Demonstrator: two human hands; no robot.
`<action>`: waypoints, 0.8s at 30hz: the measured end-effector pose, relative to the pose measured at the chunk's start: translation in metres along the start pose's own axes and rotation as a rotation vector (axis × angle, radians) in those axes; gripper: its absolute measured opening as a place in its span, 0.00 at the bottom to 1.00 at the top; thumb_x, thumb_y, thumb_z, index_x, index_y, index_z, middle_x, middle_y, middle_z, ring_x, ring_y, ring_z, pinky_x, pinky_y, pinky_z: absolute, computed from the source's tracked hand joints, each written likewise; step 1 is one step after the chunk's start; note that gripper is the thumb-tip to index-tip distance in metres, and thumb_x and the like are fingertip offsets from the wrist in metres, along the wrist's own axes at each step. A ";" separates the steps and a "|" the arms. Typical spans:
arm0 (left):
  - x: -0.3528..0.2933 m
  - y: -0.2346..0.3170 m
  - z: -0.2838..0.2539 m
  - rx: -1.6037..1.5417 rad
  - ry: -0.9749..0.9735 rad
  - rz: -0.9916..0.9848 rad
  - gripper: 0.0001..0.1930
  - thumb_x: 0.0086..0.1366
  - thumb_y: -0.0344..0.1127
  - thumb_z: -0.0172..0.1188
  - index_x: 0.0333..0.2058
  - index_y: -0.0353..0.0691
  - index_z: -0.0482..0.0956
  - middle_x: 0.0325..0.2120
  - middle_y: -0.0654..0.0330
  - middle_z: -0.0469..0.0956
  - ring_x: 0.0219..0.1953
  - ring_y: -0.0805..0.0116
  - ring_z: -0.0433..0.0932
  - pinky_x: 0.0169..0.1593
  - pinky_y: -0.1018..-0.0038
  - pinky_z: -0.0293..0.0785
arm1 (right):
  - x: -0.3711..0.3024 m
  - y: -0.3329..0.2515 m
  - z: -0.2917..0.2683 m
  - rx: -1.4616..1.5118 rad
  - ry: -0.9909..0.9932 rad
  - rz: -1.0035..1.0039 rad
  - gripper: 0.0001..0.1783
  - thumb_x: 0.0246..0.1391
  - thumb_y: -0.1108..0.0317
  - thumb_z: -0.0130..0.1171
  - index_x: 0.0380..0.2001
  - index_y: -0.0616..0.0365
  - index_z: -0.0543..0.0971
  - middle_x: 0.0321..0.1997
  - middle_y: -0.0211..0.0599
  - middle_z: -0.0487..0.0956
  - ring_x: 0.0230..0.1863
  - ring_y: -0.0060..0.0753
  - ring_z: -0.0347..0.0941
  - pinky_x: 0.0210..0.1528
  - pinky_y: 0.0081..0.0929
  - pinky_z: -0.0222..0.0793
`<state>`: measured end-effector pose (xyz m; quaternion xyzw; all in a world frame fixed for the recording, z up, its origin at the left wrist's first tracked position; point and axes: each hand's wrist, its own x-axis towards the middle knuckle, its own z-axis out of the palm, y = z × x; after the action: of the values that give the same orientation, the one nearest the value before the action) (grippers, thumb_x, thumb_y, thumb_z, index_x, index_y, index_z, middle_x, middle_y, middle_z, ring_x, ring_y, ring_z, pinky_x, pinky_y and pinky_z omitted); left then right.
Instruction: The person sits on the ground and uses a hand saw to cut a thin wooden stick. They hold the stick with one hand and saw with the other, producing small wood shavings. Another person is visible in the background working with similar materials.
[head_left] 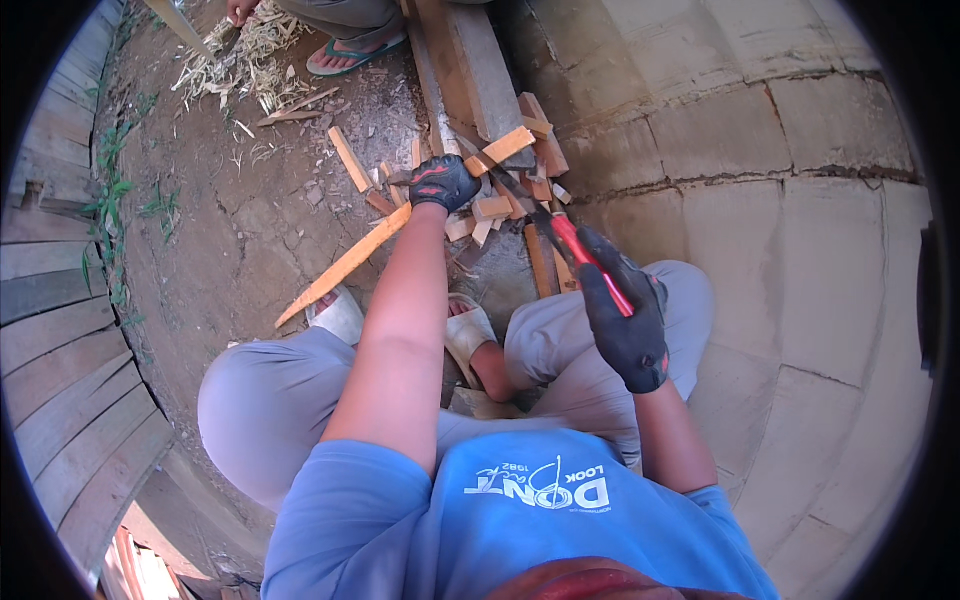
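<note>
Black gloves with red marks cover both my hands. My left hand is closed on a short strip of wood, pressing it down at the near end of a thick grey beam. In my right hand is the red handle of a handsaw. Its dark blade slants up and left to the strip, by the beam's end. I cannot make out the blade's teeth. Beneath my left wrist runs a long pointed wooden slat, slanting toward my left foot.
Several cut wood blocks lie heaped around the beam's near end. Tiled paving stretches along the right. Far left, another person's hand and sandaled foot are near a pile of wood shavings. A plank wall borders the left side.
</note>
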<state>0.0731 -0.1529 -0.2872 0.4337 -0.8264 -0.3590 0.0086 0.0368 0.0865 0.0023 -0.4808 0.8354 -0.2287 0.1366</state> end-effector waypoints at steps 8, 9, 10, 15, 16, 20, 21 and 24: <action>-0.001 -0.001 0.010 0.037 0.098 0.001 0.21 0.61 0.53 0.64 0.44 0.44 0.90 0.43 0.47 0.89 0.48 0.46 0.88 0.52 0.54 0.84 | 0.000 0.010 0.029 0.003 0.025 -0.158 0.23 0.64 0.68 0.64 0.62 0.54 0.83 0.43 0.51 0.88 0.39 0.54 0.87 0.44 0.42 0.82; -0.001 0.001 0.009 0.030 0.083 0.003 0.21 0.61 0.53 0.65 0.44 0.44 0.90 0.43 0.46 0.89 0.48 0.46 0.88 0.52 0.54 0.84 | 0.003 0.013 0.026 -0.004 0.004 -0.138 0.23 0.65 0.68 0.64 0.62 0.53 0.83 0.43 0.50 0.88 0.39 0.54 0.87 0.43 0.42 0.81; -0.001 0.002 0.007 0.022 0.070 0.004 0.21 0.61 0.53 0.65 0.43 0.44 0.90 0.43 0.46 0.89 0.48 0.46 0.88 0.52 0.54 0.84 | 0.006 0.016 0.024 0.000 0.009 -0.141 0.22 0.66 0.67 0.63 0.62 0.52 0.83 0.46 0.50 0.88 0.42 0.54 0.86 0.46 0.43 0.81; -0.006 0.004 0.008 0.057 0.079 0.016 0.23 0.61 0.55 0.65 0.46 0.45 0.90 0.44 0.45 0.88 0.48 0.44 0.88 0.52 0.52 0.84 | 0.023 0.024 0.016 0.000 -0.061 -0.075 0.21 0.69 0.62 0.60 0.63 0.51 0.83 0.53 0.51 0.87 0.51 0.55 0.85 0.54 0.44 0.78; -0.006 0.001 0.009 0.059 0.078 0.010 0.23 0.61 0.55 0.65 0.46 0.45 0.90 0.44 0.46 0.88 0.48 0.44 0.88 0.53 0.51 0.84 | 0.027 0.022 0.018 0.022 -0.062 -0.087 0.21 0.69 0.62 0.61 0.63 0.51 0.83 0.53 0.51 0.87 0.51 0.55 0.85 0.55 0.44 0.78; -0.004 0.002 0.011 0.023 0.122 -0.008 0.24 0.62 0.57 0.65 0.45 0.46 0.90 0.44 0.46 0.88 0.48 0.45 0.88 0.53 0.52 0.84 | 0.051 0.007 0.045 0.010 -0.109 -0.080 0.21 0.68 0.62 0.61 0.62 0.51 0.83 0.53 0.52 0.87 0.52 0.55 0.85 0.56 0.44 0.78; -0.004 0.002 0.013 0.029 0.120 0.001 0.24 0.62 0.58 0.65 0.45 0.46 0.90 0.44 0.46 0.88 0.48 0.45 0.88 0.52 0.52 0.84 | 0.055 0.007 0.051 -0.016 -0.140 -0.069 0.21 0.68 0.63 0.61 0.62 0.51 0.83 0.53 0.52 0.87 0.52 0.55 0.85 0.56 0.44 0.78; -0.005 0.002 0.016 0.027 0.118 -0.012 0.24 0.63 0.59 0.65 0.45 0.46 0.90 0.43 0.46 0.88 0.47 0.46 0.88 0.52 0.53 0.84 | 0.050 0.019 0.064 -0.051 -0.047 -0.149 0.20 0.68 0.63 0.61 0.61 0.51 0.84 0.52 0.52 0.87 0.52 0.55 0.85 0.55 0.44 0.78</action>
<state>0.0696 -0.1389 -0.2957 0.4593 -0.8265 -0.3217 0.0494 0.0271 0.0353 -0.0629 -0.5500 0.7995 -0.2053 0.1266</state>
